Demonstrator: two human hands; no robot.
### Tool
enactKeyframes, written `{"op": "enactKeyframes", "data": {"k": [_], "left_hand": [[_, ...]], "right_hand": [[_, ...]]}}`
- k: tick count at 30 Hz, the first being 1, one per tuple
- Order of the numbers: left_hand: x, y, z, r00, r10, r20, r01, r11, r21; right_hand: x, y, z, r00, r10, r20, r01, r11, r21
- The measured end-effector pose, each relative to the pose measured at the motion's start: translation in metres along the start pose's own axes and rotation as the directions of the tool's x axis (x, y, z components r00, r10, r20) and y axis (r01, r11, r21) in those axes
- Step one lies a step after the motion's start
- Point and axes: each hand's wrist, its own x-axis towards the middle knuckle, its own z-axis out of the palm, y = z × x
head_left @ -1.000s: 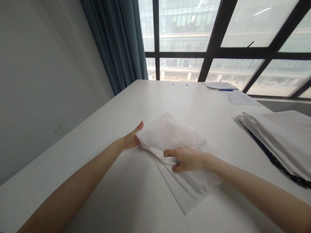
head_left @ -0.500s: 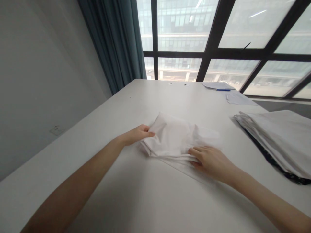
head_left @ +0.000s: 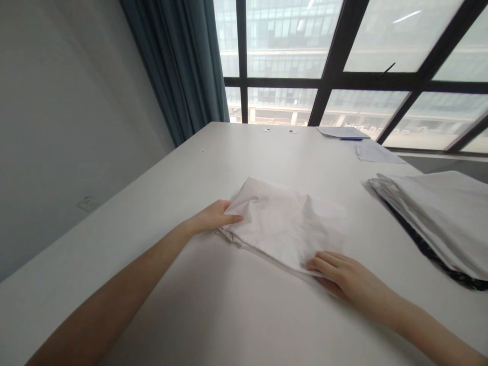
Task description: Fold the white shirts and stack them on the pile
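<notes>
A folded white cloth (head_left: 278, 218) lies on the white table in front of me, a few wrinkles across its top layer. At its left edge, my left hand (head_left: 213, 216) pinches the cloth, thumb on top and the other fingers mostly hidden beneath. My right hand (head_left: 339, 277) grips the near right corner, its fingers curled over the edge. The cloth's layers show along the near side, roughly lined up.
To the right lies a stack of folded white cloths (head_left: 446, 218) with a dark patterned fabric (head_left: 430, 251) at its bottom. Paper sheets (head_left: 339, 132) and a blue pen (head_left: 351, 139) lie at the far right of the table (head_left: 229, 152). A blue curtain (head_left: 183, 71) hangs beside the window.
My right hand has moved toward me and slightly right, drawing the cloth's top layer over the near edge. The cloth now lies flatter. My left hand has hardly moved.
</notes>
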Motion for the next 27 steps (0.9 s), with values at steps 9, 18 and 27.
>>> {"op": "enactKeyframes", "data": {"k": [9, 18, 27], "left_hand": [[-0.012, -0.011, 0.018, 0.990, 0.102, -0.098, -0.075, 0.965, 0.250], [-0.023, 0.016, 0.028, 0.996, 0.078, -0.038, -0.071, 0.983, 0.169], [0.039, 0.019, -0.018, 0.966, 0.125, -0.224, -0.143, 0.988, -0.064]], "right_hand": [[-0.010, 0.024, -0.012, 0.997, 0.079, 0.003, -0.079, 0.991, 0.104], [-0.006, 0.050, -0.041, 0.994, 0.107, -0.017, -0.106, 0.993, 0.042], [0.057, 0.003, -0.026, 0.958, -0.222, -0.182, 0.227, 0.974, 0.003]]}}
